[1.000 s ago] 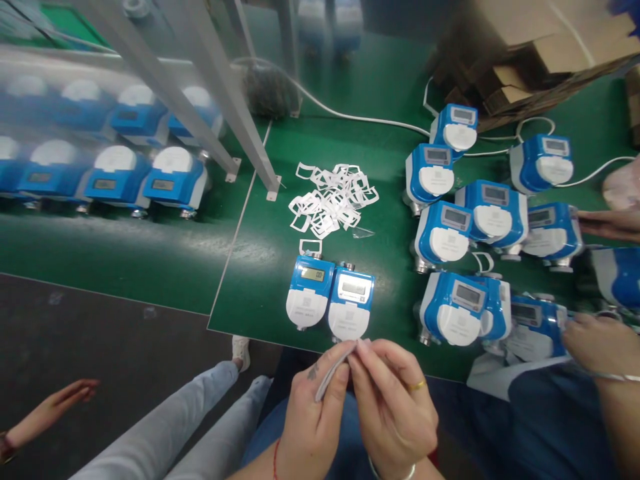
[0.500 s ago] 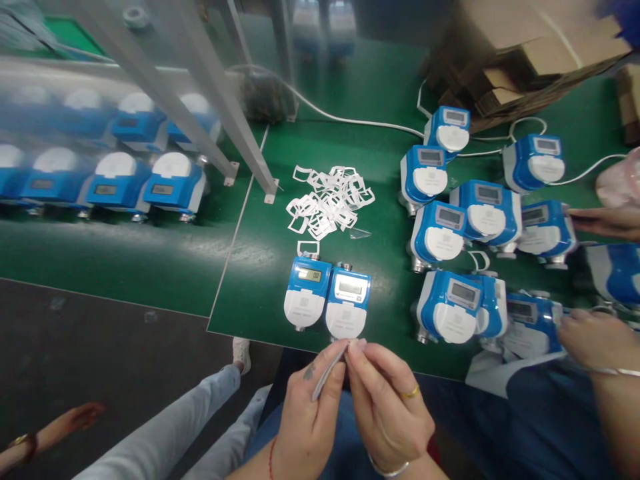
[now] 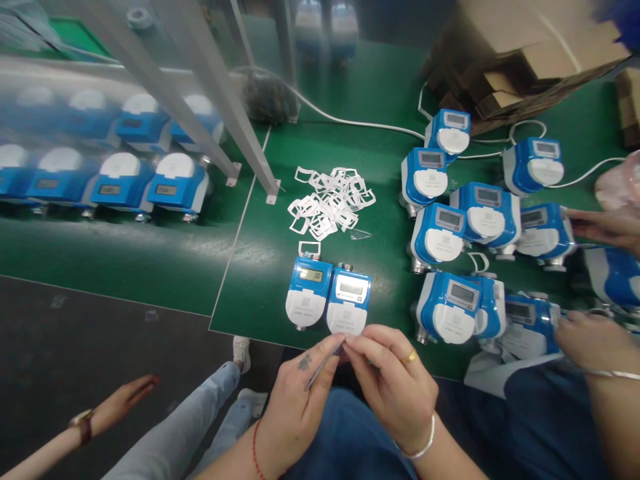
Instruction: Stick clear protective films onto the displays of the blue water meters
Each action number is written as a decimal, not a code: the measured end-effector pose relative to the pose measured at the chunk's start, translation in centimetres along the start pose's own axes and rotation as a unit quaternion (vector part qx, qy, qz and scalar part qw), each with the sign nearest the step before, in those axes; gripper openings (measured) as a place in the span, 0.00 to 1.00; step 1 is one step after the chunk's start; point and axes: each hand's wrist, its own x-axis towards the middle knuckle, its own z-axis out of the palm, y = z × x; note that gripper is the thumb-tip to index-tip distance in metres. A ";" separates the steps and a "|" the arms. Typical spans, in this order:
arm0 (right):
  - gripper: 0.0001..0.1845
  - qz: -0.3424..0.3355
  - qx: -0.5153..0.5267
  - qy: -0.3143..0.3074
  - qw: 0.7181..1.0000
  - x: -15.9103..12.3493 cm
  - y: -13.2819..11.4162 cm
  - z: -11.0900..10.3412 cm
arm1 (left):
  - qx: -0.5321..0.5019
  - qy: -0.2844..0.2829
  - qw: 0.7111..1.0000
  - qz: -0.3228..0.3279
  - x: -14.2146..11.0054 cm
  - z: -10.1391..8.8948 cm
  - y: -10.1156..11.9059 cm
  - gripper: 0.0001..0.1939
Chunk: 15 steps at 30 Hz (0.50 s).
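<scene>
My left hand (image 3: 300, 390) pinches a thin flat grey-white sheet (image 3: 321, 369), seen almost edge-on, between thumb and fingers. At its far end the fingertips of my right hand (image 3: 397, 383) press together, meeting the left ones; just what lies between them is hidden. Right beyond my fingers stands a blue and white water meter (image 3: 349, 300) with a pale panel around its display. A second water meter (image 3: 309, 293), its display lit, stands close at its left. Above that one lies a single white cut-out frame (image 3: 309, 243).
A heap of white cut-out frames (image 3: 330, 203) lies mid-table beside a clear film scrap (image 3: 360, 234). Several water meters (image 3: 440, 233) crowd the right, where a co-worker's hands (image 3: 597, 340) touch some. More meters (image 3: 177, 187) line the left behind metal posts (image 3: 240, 127). Another person's hand (image 3: 120, 403) shows lower left.
Both my hands have shifted slightly up, fingertips still together at the sheet's end. The passing person's hand at lower left has moved right and up. The meters stay put.
</scene>
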 end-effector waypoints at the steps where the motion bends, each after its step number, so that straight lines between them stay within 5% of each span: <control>1: 0.07 -0.001 0.007 -0.016 1.000 0.3 0.1 0.0 | -0.001 -0.009 1.000 -0.002 0.0 -0.2 -0.1 0.18; 7: 0.07 -0.074 -0.030 -0.051 0.996 0.6 0.5 0.5 | -0.133 -0.013 0.986 -0.098 -0.7 -0.5 -0.5 0.16; 11: 0.08 -0.100 -0.014 -0.087 0.991 -0.3 0.0 1.2 | -0.378 0.102 0.893 -0.221 -1.6 0.8 -0.9 0.27; 15: 0.12 -0.144 0.022 -0.131 0.981 -0.7 -1.5 1.5 | -0.432 0.202 0.831 -0.287 -1.0 1.3 -0.9 0.29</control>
